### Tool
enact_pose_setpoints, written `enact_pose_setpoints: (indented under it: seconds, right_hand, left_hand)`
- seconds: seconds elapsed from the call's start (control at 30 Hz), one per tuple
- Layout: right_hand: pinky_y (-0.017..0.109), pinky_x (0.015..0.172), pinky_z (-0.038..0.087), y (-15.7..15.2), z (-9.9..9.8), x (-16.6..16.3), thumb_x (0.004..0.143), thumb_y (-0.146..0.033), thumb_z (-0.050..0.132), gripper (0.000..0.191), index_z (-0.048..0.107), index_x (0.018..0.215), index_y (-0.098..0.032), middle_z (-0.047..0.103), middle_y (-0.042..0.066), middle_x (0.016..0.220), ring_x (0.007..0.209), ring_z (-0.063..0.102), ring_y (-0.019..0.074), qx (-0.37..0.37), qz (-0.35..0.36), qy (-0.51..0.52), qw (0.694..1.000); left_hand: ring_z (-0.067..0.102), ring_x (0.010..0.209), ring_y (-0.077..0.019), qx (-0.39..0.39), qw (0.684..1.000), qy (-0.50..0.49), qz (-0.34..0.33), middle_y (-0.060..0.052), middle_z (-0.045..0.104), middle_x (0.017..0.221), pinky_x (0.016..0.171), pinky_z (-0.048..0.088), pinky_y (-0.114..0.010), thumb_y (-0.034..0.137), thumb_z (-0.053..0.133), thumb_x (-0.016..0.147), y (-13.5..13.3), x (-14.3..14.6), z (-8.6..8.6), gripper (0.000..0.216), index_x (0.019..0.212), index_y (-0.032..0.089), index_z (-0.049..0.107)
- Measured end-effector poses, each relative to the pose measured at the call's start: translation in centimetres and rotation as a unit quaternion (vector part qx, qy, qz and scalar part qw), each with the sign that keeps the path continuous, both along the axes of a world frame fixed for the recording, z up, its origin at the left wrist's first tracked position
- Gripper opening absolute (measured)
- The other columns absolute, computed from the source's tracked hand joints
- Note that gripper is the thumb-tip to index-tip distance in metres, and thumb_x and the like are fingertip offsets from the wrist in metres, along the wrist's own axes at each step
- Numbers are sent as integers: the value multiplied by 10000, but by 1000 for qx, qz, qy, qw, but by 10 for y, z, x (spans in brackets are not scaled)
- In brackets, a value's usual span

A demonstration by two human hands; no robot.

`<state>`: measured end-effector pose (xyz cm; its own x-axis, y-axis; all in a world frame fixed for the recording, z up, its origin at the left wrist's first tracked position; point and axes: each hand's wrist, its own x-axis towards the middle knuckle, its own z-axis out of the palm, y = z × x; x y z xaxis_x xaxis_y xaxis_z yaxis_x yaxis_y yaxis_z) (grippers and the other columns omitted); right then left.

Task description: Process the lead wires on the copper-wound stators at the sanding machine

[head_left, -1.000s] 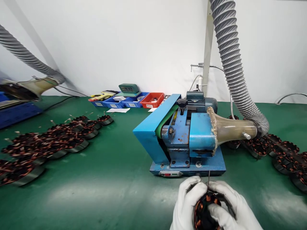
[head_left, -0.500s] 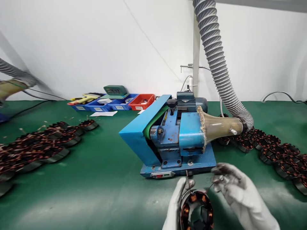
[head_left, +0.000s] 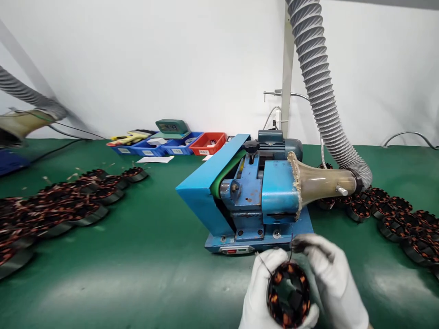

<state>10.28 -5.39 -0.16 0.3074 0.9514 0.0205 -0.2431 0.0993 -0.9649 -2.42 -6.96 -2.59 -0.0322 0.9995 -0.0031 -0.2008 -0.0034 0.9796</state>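
Both my hands wear white gloves at the bottom centre. My left hand (head_left: 262,290) is wrapped round a black motor stator (head_left: 288,294) with copper windings, its open bore facing me. My right hand (head_left: 331,278) sits at the stator's right side, and its fingertips pinch a thin wire lead (head_left: 291,249) that sticks up from the top of the stator. Just beyond my hands stands a blue bench machine (head_left: 254,196) with a green belt under a slanted cover.
A clear funnel (head_left: 320,183) on the machine joins a grey ribbed hose (head_left: 320,87). Rows of several stators lie on the green mat at left (head_left: 65,201) and right (head_left: 398,214). Blue and red bins (head_left: 178,144) and a green scale stand by the wall.
My right hand, which had drawn away to the right with a wire, has come back against the stator. The stator has turned its bore toward me. The view shifted slightly.
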Motion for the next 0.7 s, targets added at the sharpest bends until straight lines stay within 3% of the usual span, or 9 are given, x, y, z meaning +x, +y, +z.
enact_pose_setpoints:
  seconds: [0.07,0.13,0.23,0.33,0.57,0.7]
  right_hand:
    - [332,768,544,0,-6,-15,628,-281,751,213,769,821,-193,758,72,863,832,691,255,-11,37,-72,997]
    - [344,793,545,4,-9,-27,633,-257,721,217,756,837,-192,759,74,892,856,694,261,-29,13,-96,995]
    - [345,786,552,16,-9,-34,711,-292,660,193,741,841,-174,763,86,886,839,702,255,-48,11,-108,993]
    - [335,792,549,22,-9,-32,758,-293,631,186,741,847,-173,763,87,901,856,701,252,-34,7,-123,992]
    - [339,807,554,23,-12,-35,773,-322,641,226,744,911,-175,768,86,936,882,705,253,-57,24,-104,993]
    - [345,784,558,31,-9,-37,763,-350,650,236,754,873,-170,776,93,923,865,709,261,-70,-3,-91,993]
  left_hand:
    - [691,843,-274,-48,998,-38,15,-68,704,920,759,567,-416,423,766,588,13,9,-3,366,896,249,676]
    - [712,750,-242,-123,986,-102,53,-54,717,795,687,581,-376,500,655,702,28,16,-3,299,825,227,660]
    - [721,761,-217,-186,959,-203,74,-28,729,773,710,578,-327,465,684,683,42,18,0,270,783,218,642]
    - [717,826,-219,-154,963,-221,33,-21,742,845,756,568,-318,370,753,615,44,15,-1,305,859,227,638]
    - [715,844,-245,-149,968,-196,52,-48,739,869,756,577,-354,442,679,689,47,13,-6,285,868,227,625]
    - [700,887,-230,-64,988,-138,16,-54,727,944,805,563,-321,301,770,596,52,12,0,353,898,217,607]
